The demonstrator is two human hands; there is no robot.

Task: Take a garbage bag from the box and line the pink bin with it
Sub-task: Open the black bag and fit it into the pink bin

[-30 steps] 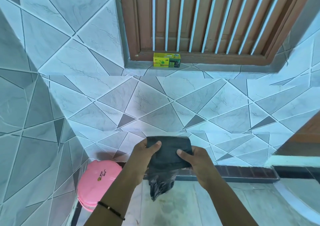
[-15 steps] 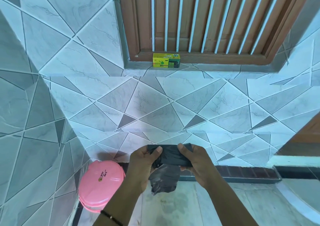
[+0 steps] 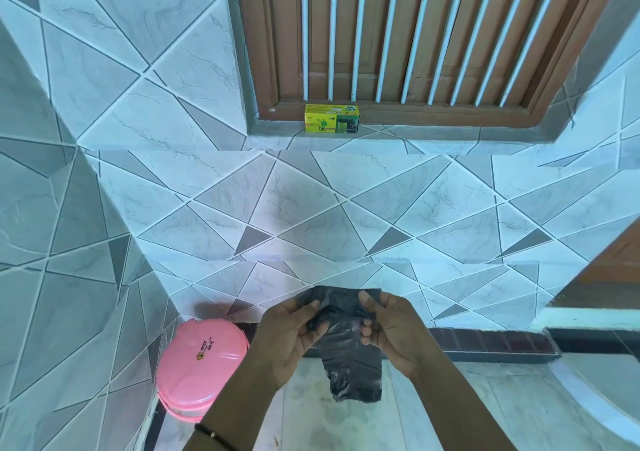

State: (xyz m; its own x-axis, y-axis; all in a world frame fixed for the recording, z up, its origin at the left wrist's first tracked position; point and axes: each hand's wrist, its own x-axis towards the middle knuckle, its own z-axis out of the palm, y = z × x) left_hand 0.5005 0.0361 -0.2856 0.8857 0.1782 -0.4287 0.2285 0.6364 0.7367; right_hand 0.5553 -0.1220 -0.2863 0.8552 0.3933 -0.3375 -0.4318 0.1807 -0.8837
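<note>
The pink bin (image 3: 204, 369) stands on the floor down and to the left of the left hand (image 3: 287, 336), its lid on, so nothing of its inside shows. The yellow-green box (image 3: 331, 123) sits far above both hands on the sill below the wooden window shutter (image 3: 415, 35); whether anything is in it cannot be told.

The black garbage bag (image 3: 346, 340) is held between the two hands. The left hand pinches its upper left edge between thumb and curled fingers, and the right hand (image 3: 391, 329) pinches the upper right edge the same way. The bag's top is bunched between the thumbs, and the rest hangs below the hands as a creased, partly folded strip, well clear of the bin. A dark bracelet (image 3: 214, 435) circles the left wrist.

Compared with half a second ago, the folded band across the top has loosened and crumpled, and the hanging part below the hands is longer and flatter. A second ago the bag was a broad folded slab held by its sides. The bin and the box have stayed in place.
</note>
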